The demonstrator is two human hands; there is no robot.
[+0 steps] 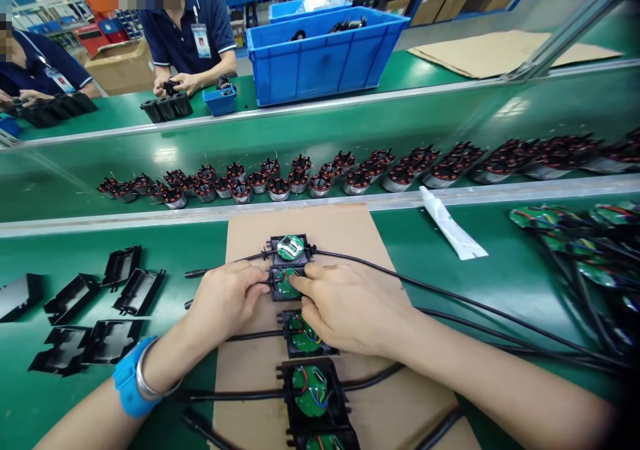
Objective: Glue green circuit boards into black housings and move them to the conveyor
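A column of black plastic housings (325,435) runs down the cardboard sheet (260,230), with a round green circuit board (310,391) and a black cable in each visible one. At the second housing from the far end, the fingertips of my left hand (227,293) pinch its left edge, where the cable comes out. My right hand (350,303) has its fingers bent over the right side of that housing, a fingertip on its green circuit board (286,282). This hand partly hides the board and the housing below. A blue band (131,378) and a metal bangle circle my left wrist.
Several black housing shells (137,291) lie at left. A white tube (453,227) lies right of the cardboard; wired green boards (550,230) are piled farther right. Wound motor stators (279,189) stand behind the metal rail. Beyond are a blue bin (320,60) and two people.
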